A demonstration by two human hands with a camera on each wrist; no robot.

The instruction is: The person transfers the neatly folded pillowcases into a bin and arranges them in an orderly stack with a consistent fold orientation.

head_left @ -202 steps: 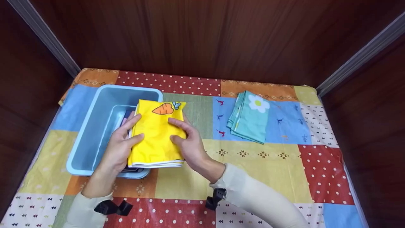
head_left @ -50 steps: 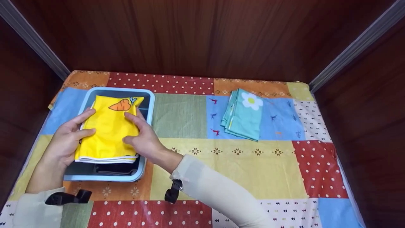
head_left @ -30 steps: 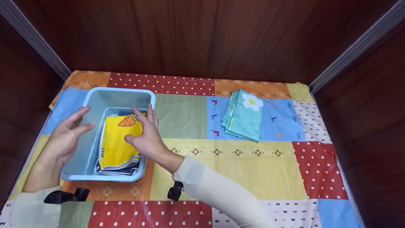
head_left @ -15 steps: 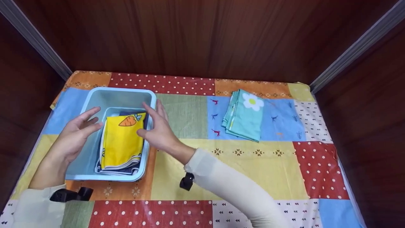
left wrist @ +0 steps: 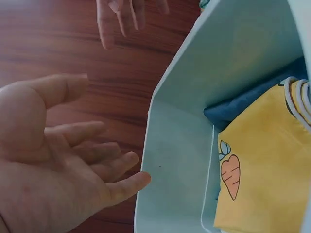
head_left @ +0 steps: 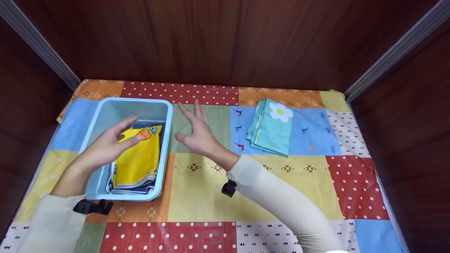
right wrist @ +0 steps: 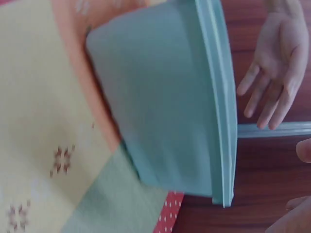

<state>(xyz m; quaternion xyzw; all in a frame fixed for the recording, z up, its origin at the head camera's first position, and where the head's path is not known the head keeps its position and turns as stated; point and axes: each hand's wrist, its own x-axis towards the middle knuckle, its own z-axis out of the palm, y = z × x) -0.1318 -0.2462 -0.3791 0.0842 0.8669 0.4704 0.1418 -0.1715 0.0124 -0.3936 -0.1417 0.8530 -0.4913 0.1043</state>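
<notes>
My left hand (head_left: 109,144) hovers over the light blue plastic bin (head_left: 170,140), fingers spread and holding nothing. Inside the bin lies a folded yellow cloth (head_left: 137,161) printed with a carrot, on top of dark navy folded fabric (head_left: 150,189). The left wrist view shows the left palm (left wrist: 48,179) bare beside the bin wall, with the yellow cloth (left wrist: 267,160) lying within. My right hand (head_left: 200,135) is in the air just right of the bin, fingers apart, nothing in it. A folded teal cloth (head_left: 272,130) with a white flower rests on the table further right.
A patchwork-patterned tablecloth (head_left: 253,189) covers the table. Dark wood panels (head_left: 225,42) enclose the back and both sides, with grey metal strips (head_left: 393,49) at the corners. The bin's raised rim stands between the two hands.
Both hands held the yellow cloth over the bin; it now lies inside, released. Since then the right hand has moved right, clear of the bin, and the left has drifted right over it.
</notes>
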